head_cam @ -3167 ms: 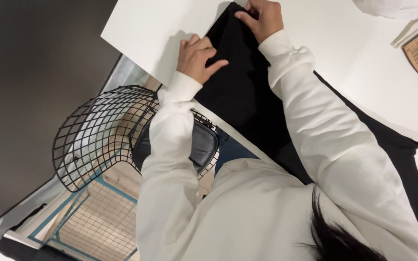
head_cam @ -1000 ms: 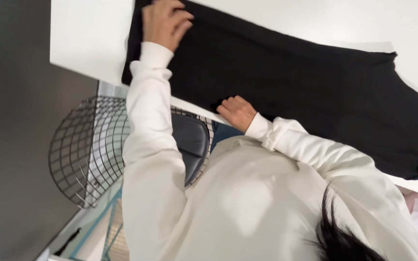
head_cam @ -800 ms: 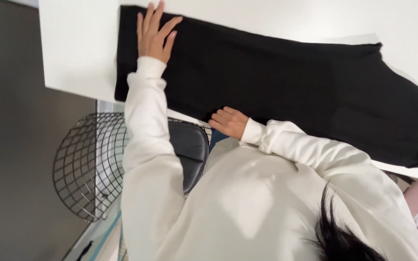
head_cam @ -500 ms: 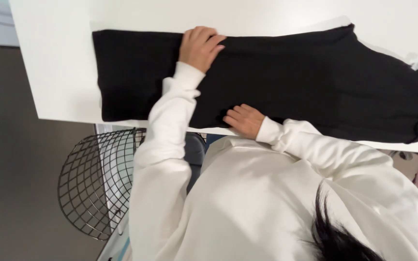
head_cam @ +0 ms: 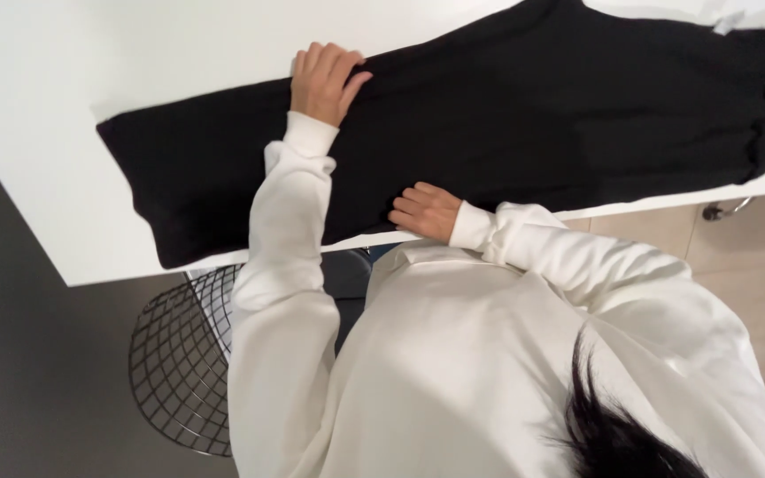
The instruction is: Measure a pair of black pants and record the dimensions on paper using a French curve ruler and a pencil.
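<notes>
While both hands press flat on it, the black garment (head_cam: 524,115) lies spread long across the white table (head_cam: 117,62), its near side along the table's front edge. The left hand (head_cam: 325,81) rests at the cloth's far edge, fingers together and stretched out, gripping nothing. The right hand (head_cam: 425,211) lies by the front edge, fingers loosely curled on the cloth, not pinching it. The cloth looks soft, light and floppy (it bunches at the table's right end). Edges and corners seem the best places to hold. A wire chair (head_cam: 183,363) stands below.
</notes>
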